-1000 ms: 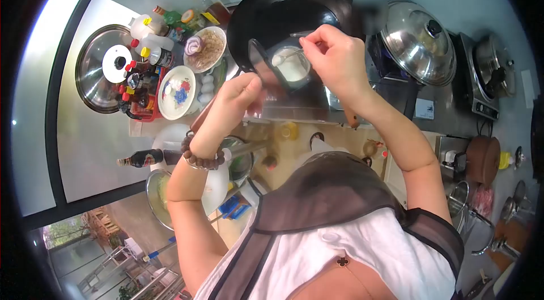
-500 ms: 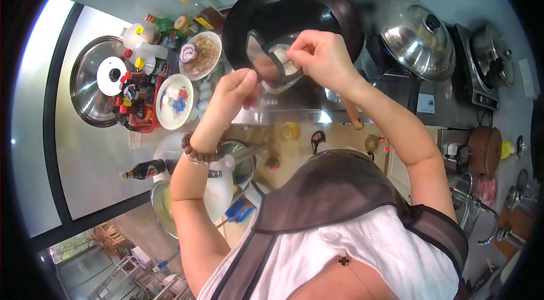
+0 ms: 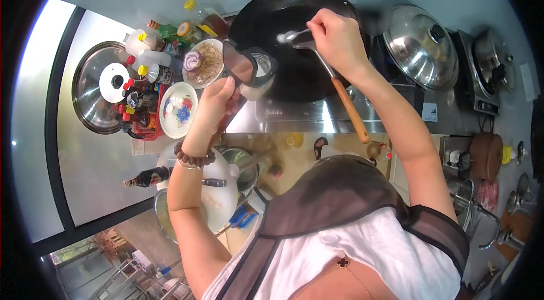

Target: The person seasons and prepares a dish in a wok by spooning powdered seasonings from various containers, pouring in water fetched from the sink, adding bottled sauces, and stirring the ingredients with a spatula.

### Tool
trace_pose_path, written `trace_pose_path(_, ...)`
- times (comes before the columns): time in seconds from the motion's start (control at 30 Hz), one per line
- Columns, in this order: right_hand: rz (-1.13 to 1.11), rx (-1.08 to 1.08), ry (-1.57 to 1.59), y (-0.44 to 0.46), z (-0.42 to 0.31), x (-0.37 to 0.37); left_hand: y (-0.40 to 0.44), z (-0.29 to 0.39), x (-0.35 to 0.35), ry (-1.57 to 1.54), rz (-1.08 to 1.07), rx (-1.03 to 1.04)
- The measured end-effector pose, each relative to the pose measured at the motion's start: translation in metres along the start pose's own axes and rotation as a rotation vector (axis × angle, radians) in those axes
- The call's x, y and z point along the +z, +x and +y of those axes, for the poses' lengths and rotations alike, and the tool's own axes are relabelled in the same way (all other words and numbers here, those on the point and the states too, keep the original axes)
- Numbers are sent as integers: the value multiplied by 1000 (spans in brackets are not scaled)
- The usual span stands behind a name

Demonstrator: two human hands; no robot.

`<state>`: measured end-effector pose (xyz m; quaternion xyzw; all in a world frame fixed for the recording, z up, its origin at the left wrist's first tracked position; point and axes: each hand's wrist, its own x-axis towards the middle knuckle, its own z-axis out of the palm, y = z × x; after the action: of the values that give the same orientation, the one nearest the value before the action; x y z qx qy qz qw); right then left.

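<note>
My left hand (image 3: pixel 214 101) grips a clear seasoning jar (image 3: pixel 262 85) with its dark-rimmed flip lid raised; white grains show inside. My right hand (image 3: pixel 341 42) pinches a small spoon (image 3: pixel 291 34) by its handle above the black wok (image 3: pixel 258 13). White grains show at the spoon's bowl; whether some are falling I cannot tell. Below my right hand, a cooking utensil with a wooden handle (image 3: pixel 351 110) leans over the wok's near rim. Its metal head is partly in view inside the wok.
Left of the wok are a bowl of chopped food (image 3: pixel 208 64), a floral plate (image 3: pixel 180 108) and several sauce bottles (image 3: pixel 148 93). On the right sit a domed steel lid (image 3: pixel 416 45) and another cooker (image 3: pixel 479 76). A knife (image 3: pixel 214 182) lies at lower left.
My right hand has lifted the spoon out of the jar and moved it over the wok. My left hand has drawn the jar to the left, away from the wok's middle.
</note>
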<state>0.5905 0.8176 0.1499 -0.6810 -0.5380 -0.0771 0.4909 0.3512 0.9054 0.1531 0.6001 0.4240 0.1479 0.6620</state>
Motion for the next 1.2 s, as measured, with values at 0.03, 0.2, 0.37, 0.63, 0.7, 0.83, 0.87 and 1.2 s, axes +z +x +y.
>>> trace_pose_path(0.03,-22,-14,95,1,-11,-3,4,-4,-4,-14,-25,1)
trace_pose_path(0.2,-310,-523,98,-8,-27,13,1,5,4,-158,-129,12)
trace_pose_path(0.37,-357,-304,174,-15,-24,30,12,2,3,-32,-123,46)
trace_pose_path(0.63,-412,590,581,-4,-9,28,25,0,-7,57,-93,50)
trace_pose_path(0.7,-333,675,686,1,-6,23,26,-1,-11,57,-81,27)
trace_pose_path(0.83,-101,471,292,9,10,18,21,-3,-15,105,24,-23)
trace_pose_path(0.87,-99,474,292,10,8,14,20,-3,-14,103,33,-30)
trace_pose_path(1.2,-150,65,29,10,-28,-93,-1,65,68,-103,90,131)
